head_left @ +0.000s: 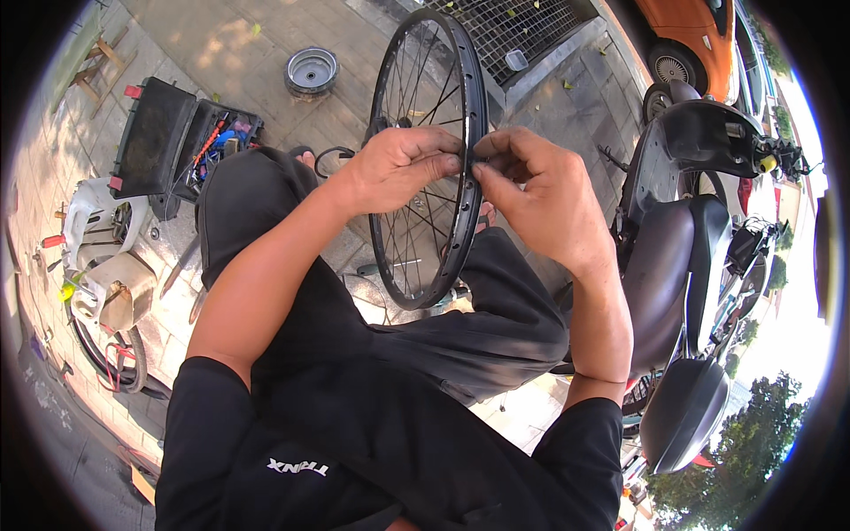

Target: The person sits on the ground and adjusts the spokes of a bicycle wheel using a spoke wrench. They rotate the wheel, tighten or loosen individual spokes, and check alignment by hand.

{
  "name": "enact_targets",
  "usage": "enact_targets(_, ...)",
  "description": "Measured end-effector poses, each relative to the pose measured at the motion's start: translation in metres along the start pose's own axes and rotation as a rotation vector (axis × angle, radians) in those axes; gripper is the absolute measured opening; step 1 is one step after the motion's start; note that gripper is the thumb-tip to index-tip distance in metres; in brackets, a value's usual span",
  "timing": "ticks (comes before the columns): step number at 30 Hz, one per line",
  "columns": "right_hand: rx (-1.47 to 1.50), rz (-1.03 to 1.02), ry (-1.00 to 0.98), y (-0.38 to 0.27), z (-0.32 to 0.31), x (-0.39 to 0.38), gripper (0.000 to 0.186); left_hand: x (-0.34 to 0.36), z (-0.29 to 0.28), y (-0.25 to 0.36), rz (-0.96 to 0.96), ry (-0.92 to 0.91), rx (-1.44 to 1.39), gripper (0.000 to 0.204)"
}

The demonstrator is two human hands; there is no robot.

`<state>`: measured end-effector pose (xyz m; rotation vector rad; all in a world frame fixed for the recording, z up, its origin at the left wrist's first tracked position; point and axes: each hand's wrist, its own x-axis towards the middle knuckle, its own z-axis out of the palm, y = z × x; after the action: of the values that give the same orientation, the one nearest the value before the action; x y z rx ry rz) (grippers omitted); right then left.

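Observation:
A black bicycle wheel (pixel 459 221) with dark spokes stands upright between my legs, its bare rim dotted with holes and no tyre on it. My left hand (pixel 403 168) is closed at the spoke side of the rim, thumb and forefinger pinched against it. On the outer face, directly opposite, my right hand (pixel 540 186) pinches with thumb and fingertips close to a rim hole. Whatever sits between the right fingertips is too small or hidden to make out. Both hands meet at nearly the same spot on the rim.
An open black toolbox (pixel 181 146) with tools lies to the left. Beyond it is a round metal hub part (pixel 312 71). A white plastic container (pixel 115 288) stands at far left. A parked scooter (pixel 673 239) is close on my right, an orange car (pixel 691 40) behind it.

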<state>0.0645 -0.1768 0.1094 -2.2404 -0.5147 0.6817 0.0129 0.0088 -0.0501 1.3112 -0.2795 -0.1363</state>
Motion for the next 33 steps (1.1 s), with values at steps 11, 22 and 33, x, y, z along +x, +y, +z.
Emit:
enact_targets(11,0.385,-0.120,0.047,0.080,-0.018,-0.006,0.031,0.022,0.008,-0.013,-0.073,-0.037,-0.077,0.023)
enact_targets(22,-0.199,0.649,-0.522,0.374,0.174,-0.024,0.036,0.030,-0.009,-0.037,0.036,-0.127,-0.231,0.017)
enact_targets(33,-0.650,-0.226,-0.566,0.386,0.393,-0.059,0.032,0.017,0.004,-0.013,-0.008,0.022,-0.209,0.010)
